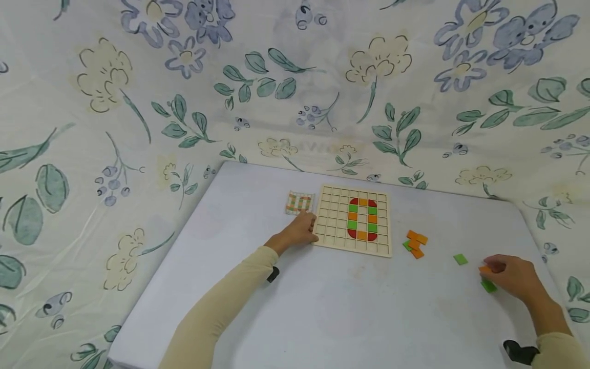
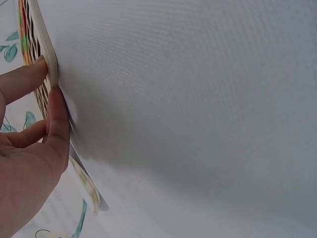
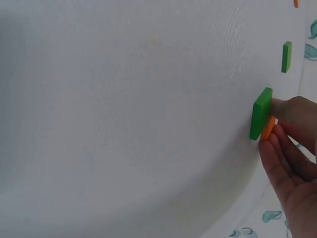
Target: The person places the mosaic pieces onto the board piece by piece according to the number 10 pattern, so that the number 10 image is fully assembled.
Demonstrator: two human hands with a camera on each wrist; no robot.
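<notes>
1. Left hand (image 1: 298,229) pinches the left edge of the grid board (image 1: 330,215), just right of frame centre.
2. Right hand (image 1: 517,277), lower right, pinches an orange tile (image 1: 484,269), just beside a green tile (image 1: 488,286).

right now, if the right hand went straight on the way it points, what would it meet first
Likely the lone flat green square tile ahead of the right hand, though depth is unclear and the hand might pass above.
</notes>
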